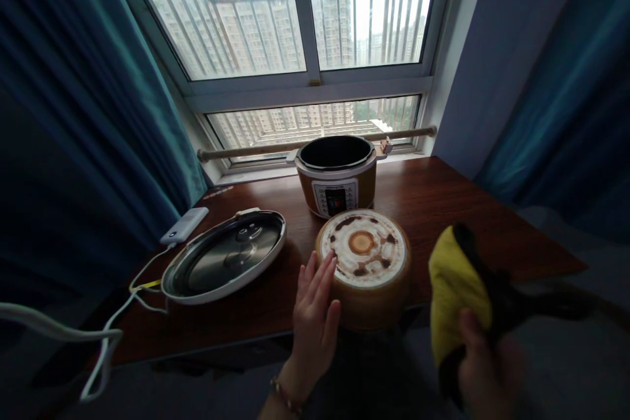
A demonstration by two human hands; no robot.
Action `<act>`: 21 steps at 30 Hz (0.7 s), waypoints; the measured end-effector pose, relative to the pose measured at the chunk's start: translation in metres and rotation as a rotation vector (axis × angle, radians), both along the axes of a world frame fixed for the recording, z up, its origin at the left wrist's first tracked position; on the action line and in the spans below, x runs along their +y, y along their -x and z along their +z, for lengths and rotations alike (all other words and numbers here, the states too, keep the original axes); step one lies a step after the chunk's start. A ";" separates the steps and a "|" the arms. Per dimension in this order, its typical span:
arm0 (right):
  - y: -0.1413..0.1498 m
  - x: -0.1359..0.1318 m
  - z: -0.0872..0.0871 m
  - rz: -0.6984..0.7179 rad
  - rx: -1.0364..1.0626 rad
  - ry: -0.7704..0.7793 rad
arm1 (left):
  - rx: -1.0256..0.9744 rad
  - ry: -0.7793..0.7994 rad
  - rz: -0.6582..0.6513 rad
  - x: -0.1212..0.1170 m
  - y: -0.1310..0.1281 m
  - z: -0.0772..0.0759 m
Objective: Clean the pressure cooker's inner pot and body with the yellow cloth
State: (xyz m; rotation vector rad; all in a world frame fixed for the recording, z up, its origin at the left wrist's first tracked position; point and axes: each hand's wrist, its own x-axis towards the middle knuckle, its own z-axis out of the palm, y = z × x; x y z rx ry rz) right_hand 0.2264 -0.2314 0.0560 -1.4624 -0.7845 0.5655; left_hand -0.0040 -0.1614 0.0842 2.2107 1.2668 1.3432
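An upturned pot (367,302) with a golden-brown wall stands near the table's front edge. Its whitish base faces up, marked with brown stains and a tan disc in the middle. Against the left side of this pot my left hand (316,312) lies with fingers stretched out, a beaded bracelet at the wrist. Off to the right, apart from the pot, my right hand (485,361) is closed around a yellow and black cloth (453,289); motion blurs both. Behind the pot stands an electric cooker (308,190) with a dark, open top and a front control panel.
A large round lid (229,259) with a white rim lies at the left, dark inner side up. Beyond it are a white power bank (184,225) and a white cable (105,335). The wooden table (418,187) meets a barred window; blue curtains (108,79) hang on both sides.
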 end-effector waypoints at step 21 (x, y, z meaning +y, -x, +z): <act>0.043 0.070 -0.022 0.050 -0.730 -0.343 | 0.537 -0.132 -0.012 0.018 -0.007 -0.014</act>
